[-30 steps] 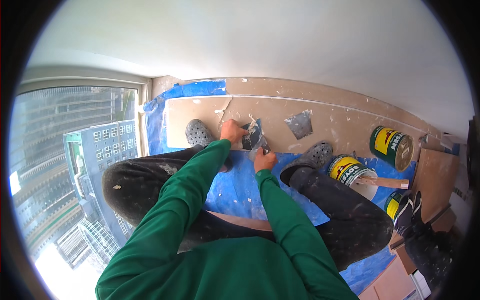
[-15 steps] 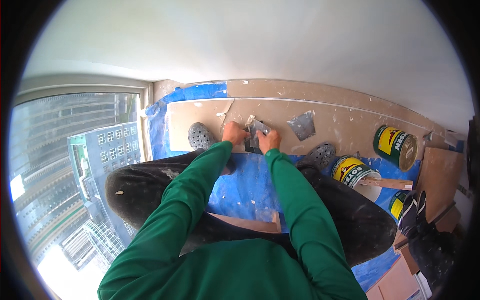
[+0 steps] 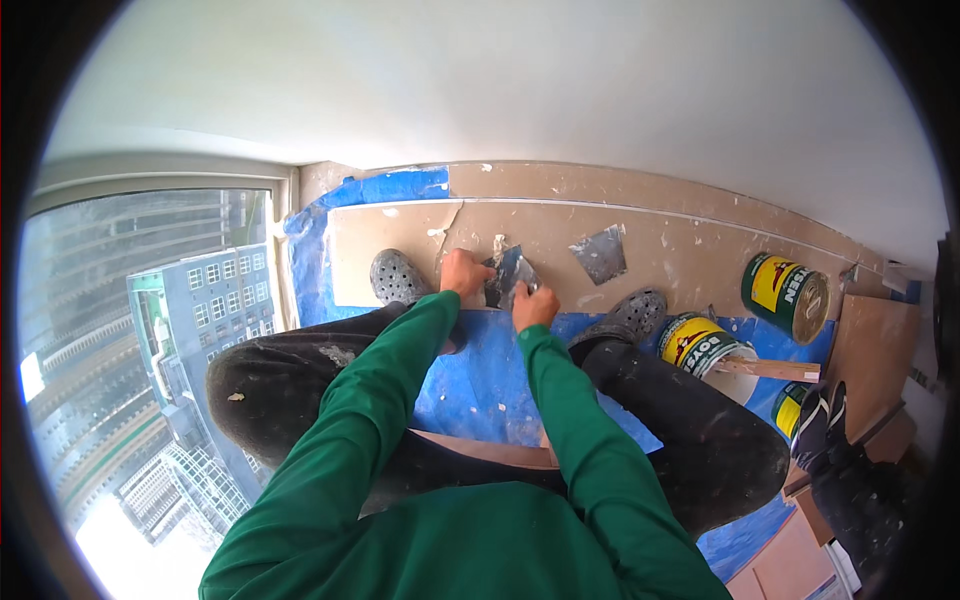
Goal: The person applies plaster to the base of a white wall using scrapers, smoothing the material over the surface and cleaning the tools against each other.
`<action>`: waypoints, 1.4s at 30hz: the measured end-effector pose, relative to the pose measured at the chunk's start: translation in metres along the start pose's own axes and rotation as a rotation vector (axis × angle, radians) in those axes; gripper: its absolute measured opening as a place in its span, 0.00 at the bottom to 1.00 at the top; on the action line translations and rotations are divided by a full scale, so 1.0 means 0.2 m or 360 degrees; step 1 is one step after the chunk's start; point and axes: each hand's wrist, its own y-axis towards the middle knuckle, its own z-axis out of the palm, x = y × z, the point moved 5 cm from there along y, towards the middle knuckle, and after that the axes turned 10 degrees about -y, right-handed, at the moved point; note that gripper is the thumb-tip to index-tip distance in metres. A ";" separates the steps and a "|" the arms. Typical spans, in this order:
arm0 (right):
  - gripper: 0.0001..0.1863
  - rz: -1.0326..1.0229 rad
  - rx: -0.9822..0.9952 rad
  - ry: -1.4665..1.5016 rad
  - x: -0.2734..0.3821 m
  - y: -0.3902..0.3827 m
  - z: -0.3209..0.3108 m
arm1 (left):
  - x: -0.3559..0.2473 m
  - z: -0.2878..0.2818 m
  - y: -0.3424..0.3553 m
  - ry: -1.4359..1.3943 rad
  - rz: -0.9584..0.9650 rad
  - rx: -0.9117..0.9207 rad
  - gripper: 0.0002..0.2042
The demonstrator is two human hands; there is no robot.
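My left hand grips the left edge of a dark, square metal plate, which is at the lower edge of a long beige board. My right hand is closed on a grey metal scraper blade that overlaps the dark plate. A small blob of pale compound shows just above them. A second square grey plate with white smears lies on the board to the right. My feet, in grey clogs, rest on either side of my hands.
Blue sheeting covers the floor. At right are paint pails, one with a wooden stick, and leaning panels. Another person's dark-trousered leg and shoe stand at the lower right. A window is at left, a white wall above.
My right hand first moved up, sliding the scraper blade higher over the dark plate, then came slightly back down. My left hand keeps its hold beside it.
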 end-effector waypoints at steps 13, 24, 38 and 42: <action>0.17 0.0507 0.0701 0.0545 0.08 0.34 -0.18 | 0.04 -0.02 -0.06 -0.0468 -0.0249 0.0263 0.11; 0.24 0.0980 0.0528 0.0953 -0.35 0.24 -0.31 | -0.53 -0.36 -0.33 -0.0235 0.0655 -0.0272 0.09; 0.24 0.0891 0.0727 0.0932 -0.30 0.07 -0.19 | 0.05 -0.19 -0.19 -0.0466 -0.0094 -0.0637 0.21; 0.23 0.0685 0.0579 0.0539 -0.55 0.12 -0.09 | -0.04 -0.04 -0.13 -0.0958 -0.0358 0.0120 0.15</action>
